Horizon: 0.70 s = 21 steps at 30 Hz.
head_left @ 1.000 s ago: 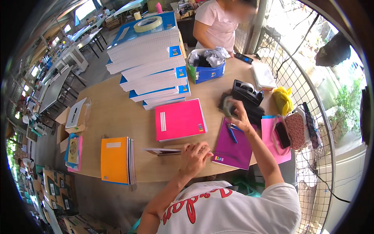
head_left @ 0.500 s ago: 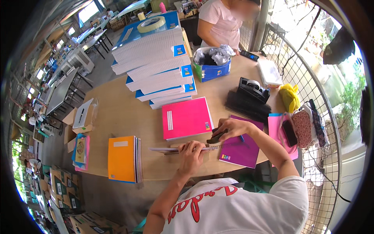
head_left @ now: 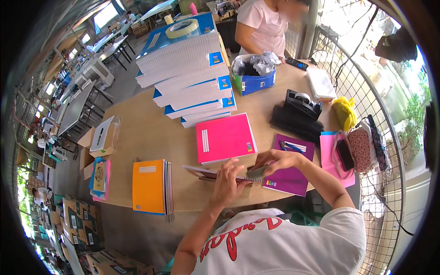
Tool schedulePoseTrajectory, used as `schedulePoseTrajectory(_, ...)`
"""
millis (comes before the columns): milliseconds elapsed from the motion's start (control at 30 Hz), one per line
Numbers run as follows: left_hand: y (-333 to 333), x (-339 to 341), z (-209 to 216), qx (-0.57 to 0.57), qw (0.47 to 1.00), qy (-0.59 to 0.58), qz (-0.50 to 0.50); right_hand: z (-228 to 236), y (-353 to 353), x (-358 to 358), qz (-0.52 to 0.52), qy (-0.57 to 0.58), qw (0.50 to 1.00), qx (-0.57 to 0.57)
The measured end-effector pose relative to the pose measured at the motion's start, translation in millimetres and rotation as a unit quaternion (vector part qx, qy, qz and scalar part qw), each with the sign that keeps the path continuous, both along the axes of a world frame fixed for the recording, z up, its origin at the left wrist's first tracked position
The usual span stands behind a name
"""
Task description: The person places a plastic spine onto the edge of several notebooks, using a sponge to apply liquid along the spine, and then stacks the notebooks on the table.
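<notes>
My left hand is closed on a thin spiral notebook that stands on its edge at the near side of the table. Its spiral edge runs beneath my fingers toward the right. In the fingers of my right hand is a small dark grey block, held against the notebook's coil end. A purple notebook lies flat under my right hand and wrist, with blue pens on top. Just beyond my hands lies a pink notebook. Off to the left sits a stack of orange notebooks.
Tall stacks of blue notebooks carry a tape roll. Beyond the pink notebook stand a blue box of plastic scraps, black coils and a tape dispenser. A person stands at the far side; wire mesh borders the right.
My right hand has lowered the grey block onto the coil end, where loose coil stuck out before. The left fingers have lifted and spread somewhat, and the notebook has tilted. The view has shifted slightly.
</notes>
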<state>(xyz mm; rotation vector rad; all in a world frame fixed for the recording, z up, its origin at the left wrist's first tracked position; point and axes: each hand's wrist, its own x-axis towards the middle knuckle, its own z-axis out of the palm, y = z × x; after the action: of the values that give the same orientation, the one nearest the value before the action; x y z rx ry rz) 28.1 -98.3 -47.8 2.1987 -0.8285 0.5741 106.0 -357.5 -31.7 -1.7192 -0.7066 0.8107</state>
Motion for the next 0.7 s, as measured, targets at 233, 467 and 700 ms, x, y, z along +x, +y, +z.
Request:
schedulePoseTrajectory(233,3,-4,0,-0.002,1.0,0.004,-0.009,-6,10,4,0.049,0.014,0.999,0.008)
schedulePoseTrajectory(467,50,-5,-1,0.104,0.976,-0.008,0.19,2,26,3,0.081,-0.146,0.983,-0.079)
schedulePoseTrajectory(700,53,-1,-9,0.087,0.976,-0.023,0.196,-12,41,5,0.037,-0.241,0.966,-0.087)
